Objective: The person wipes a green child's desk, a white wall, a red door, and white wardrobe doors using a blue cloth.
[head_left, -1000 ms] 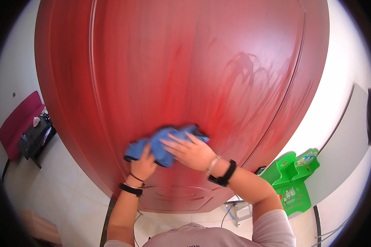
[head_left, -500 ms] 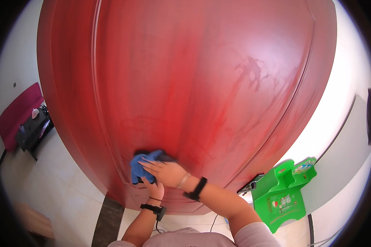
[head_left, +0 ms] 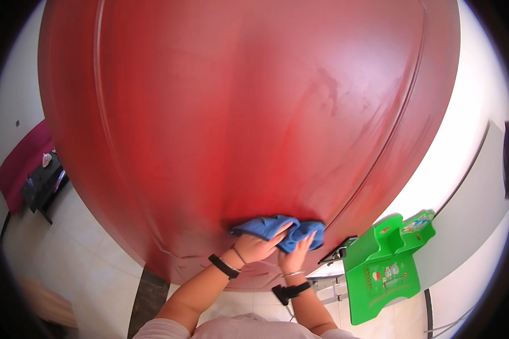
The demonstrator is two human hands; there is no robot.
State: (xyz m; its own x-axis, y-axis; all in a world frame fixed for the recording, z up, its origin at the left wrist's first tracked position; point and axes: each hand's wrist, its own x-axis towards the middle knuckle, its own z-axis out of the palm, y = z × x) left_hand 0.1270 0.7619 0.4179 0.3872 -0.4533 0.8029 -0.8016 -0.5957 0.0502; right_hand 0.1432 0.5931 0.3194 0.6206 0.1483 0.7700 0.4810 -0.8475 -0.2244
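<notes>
A blue cloth point(head_left: 266, 227), bunched and folded, lies pressed against the lower part of a large red wooden door point(head_left: 249, 124). My left hand point(head_left: 254, 247) grips the left part of the cloth, its fingers reaching over the folds. Close beside it, my right hand point(head_left: 293, 259) holds the right part, fingers partly hidden in the fabric. Both wrists wear black bands. Dull streaks and a smeared patch point(head_left: 329, 90) mark the door's upper right panel.
Right of the door stands a green plastic children's desk point(head_left: 382, 277), with a dark door handle point(head_left: 339, 250) just left of it. Far left are a dark low table point(head_left: 44, 183) and a magenta sofa point(head_left: 20, 164). Pale floor tiles point(head_left: 99, 243) lie below.
Both hands and the cloth have moved right along the lower door. My hands, earlier overlapping, are now side by side, and the cloth is spread wider.
</notes>
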